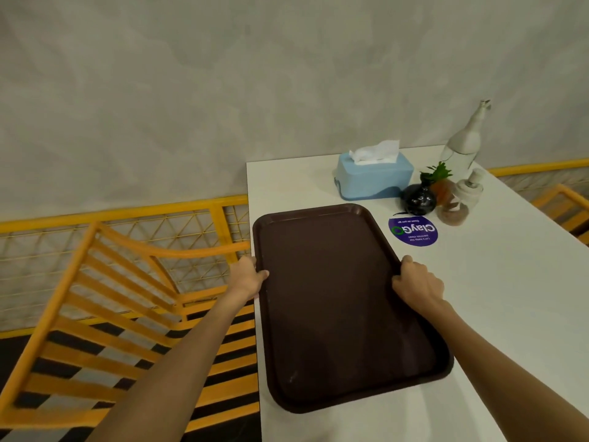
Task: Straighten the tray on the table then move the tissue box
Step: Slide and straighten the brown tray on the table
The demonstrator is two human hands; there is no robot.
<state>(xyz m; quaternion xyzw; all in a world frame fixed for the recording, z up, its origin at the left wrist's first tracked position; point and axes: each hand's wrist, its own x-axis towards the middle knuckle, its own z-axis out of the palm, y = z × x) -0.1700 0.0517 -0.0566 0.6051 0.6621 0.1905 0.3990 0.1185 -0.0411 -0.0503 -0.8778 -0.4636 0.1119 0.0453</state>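
Observation:
A dark brown tray lies flat and empty on the white table, along its left edge, long side running away from me. My left hand grips the tray's left rim, thumb over the edge. My right hand grips the right rim opposite. Beyond the tray's far end stands a light blue tissue box with a white tissue sticking out of its top; neither hand touches it.
Right of the tissue box stand a small black vase with a green sprig, a pump bottle and a tall clear bottle. A purple round sticker lies by the tray. An orange slatted chair stands left of the table.

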